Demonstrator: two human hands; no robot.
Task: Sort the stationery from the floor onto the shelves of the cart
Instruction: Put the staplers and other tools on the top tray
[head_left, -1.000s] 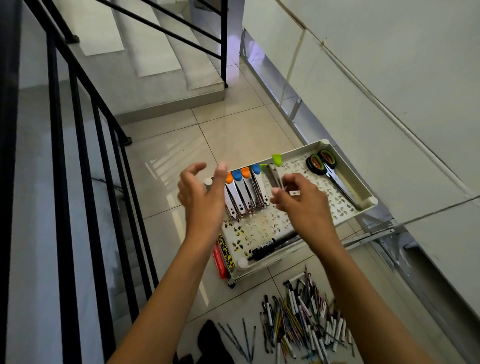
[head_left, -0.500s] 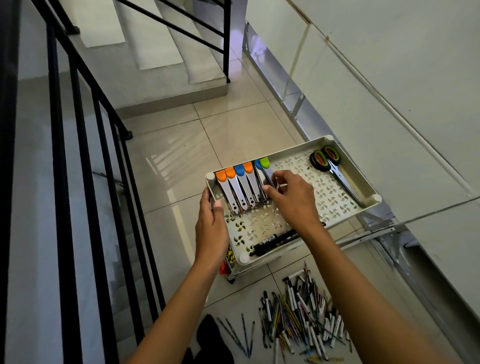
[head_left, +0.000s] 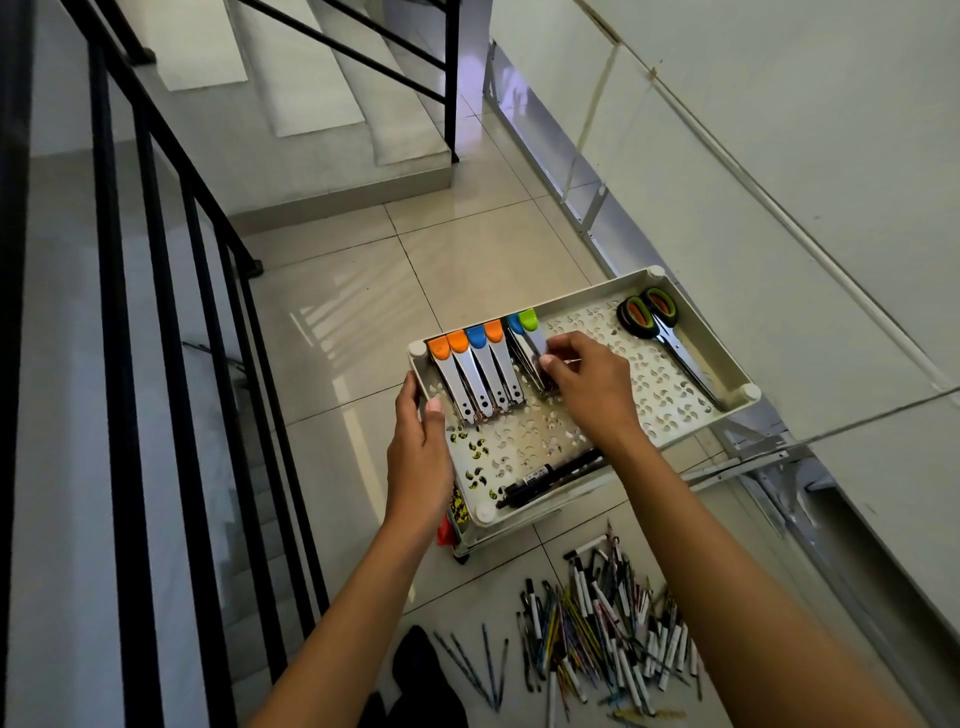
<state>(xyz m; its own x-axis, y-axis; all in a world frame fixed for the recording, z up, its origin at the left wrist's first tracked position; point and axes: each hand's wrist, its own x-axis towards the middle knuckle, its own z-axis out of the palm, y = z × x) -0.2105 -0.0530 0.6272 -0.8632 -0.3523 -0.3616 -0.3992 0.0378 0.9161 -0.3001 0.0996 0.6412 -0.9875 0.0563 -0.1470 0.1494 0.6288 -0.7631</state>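
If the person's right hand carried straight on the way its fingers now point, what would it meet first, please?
The right hand points up-left, its fingers already pinching the green-tipped stapler. Going on, it would likely push into the blue-tipped stapler right beside it, then the row of four; depth is uncertain.

We see glossy ceramic floor tiles, a matt cream plastic cart tray with punched holes, staplers of polished chrome with smooth coloured plastic caps, steel-bladed scissors, and black painted metal railings.
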